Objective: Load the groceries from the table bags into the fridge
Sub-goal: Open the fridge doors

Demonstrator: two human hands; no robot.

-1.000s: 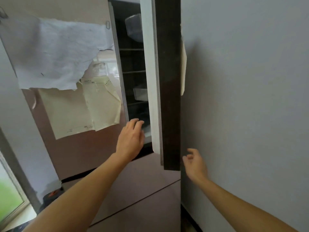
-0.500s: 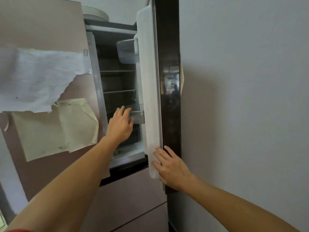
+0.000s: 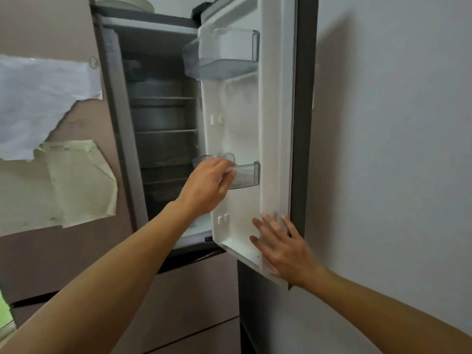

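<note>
The fridge's upper right door stands open, its white inner lining facing me. My left hand grips the rim of the lower clear door bin, fingers curled over its edge. My right hand presses flat with straight fingers against the door's bottom inner corner. A second clear bin hangs higher on the door. Inside the dark fridge compartment are several shelves with metal pots on the upper ones. No groceries or bags are in view.
The left fridge door is closed, with a white torn paper and yellowish sheets stuck on it. A grey wall lies right of the open door. Drawer fronts sit below. Plates rest on top.
The right door has swung wider open. My left hand moved right from the fridge opening onto the lower door bin. My right hand stays flat at the door's lower corner.
</note>
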